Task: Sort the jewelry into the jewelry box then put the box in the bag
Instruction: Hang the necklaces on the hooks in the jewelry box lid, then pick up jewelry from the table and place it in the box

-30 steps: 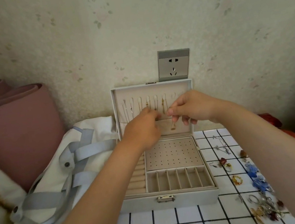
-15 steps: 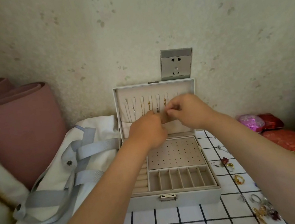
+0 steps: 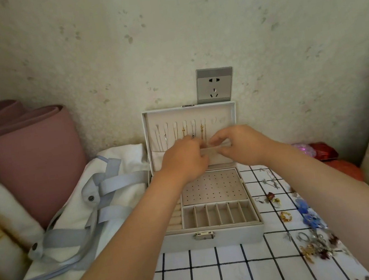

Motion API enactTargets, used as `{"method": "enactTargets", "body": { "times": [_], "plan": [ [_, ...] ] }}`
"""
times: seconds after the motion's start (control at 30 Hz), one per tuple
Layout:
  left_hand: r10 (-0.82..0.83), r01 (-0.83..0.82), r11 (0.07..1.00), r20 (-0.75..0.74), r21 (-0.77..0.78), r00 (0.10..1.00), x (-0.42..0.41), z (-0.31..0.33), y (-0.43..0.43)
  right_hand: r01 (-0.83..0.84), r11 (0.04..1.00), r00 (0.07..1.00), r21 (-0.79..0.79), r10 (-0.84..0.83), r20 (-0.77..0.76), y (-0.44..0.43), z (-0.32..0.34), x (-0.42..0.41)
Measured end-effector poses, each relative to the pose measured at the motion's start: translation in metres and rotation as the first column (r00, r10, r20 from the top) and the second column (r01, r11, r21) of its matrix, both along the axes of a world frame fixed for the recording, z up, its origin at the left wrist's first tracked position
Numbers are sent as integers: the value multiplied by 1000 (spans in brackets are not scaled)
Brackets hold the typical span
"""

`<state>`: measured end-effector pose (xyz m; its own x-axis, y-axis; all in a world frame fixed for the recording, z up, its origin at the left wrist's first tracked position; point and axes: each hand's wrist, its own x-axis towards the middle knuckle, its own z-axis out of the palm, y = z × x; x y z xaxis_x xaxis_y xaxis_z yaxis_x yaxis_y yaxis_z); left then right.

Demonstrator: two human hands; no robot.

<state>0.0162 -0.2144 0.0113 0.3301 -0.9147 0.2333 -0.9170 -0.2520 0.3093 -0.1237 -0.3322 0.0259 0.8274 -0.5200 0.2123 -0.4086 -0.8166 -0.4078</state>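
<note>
The light grey jewelry box stands open in the middle, its lid upright against the wall. Several thin necklaces hang from hooks inside the lid. Below them runs the lid's beige pocket. My left hand and my right hand meet at that pocket's top edge, fingers curled and pinching it from either side. What lies between the fingertips is hidden. The white bag with grey-blue straps lies slumped left of the box. Loose rings, earrings and charms lie scattered to the right.
The box sits on a black-and-white checked cloth. A rolled pink mat leans at the left, a wall socket sits just above the lid, and red and orange pouches lie at the back right.
Both hands have dropped from the hook row to the lid's pocket edge. The small pendant that dangled under my right hand a second ago no longer shows.
</note>
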Motion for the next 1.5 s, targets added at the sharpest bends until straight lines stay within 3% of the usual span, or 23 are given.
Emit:
{"method": "enactTargets", "body": {
  "times": [0.13,0.33,0.63,0.83,1.07,1.23,1.5],
  "plan": [
    [-50,48,998,-44,-46,998,-31,0,3,75,993,996,90,-78,39,3,11,-38],
    [-178,181,983,-82,22,981,-89,-13,3,162,979,983,126,-148,-113,22,6,-95],
    [-369,372,904,-58,211,928,-146,-39,10,232,935,920,270,-120,-374,48,-32,-169],
    [-454,432,855,11,286,891,-169,-58,19,226,926,901,302,-80,-427,51,-45,-190],
    [-497,471,859,102,200,862,-178,-60,24,173,948,916,266,-56,-397,54,-60,-191],
    [-391,373,918,145,136,909,-181,-64,24,165,963,932,211,-82,-354,52,-64,-185],
    [-314,314,949,-16,5,949,-169,-54,19,206,971,926,117,-155,-344,41,-68,-180]
  ]
}}
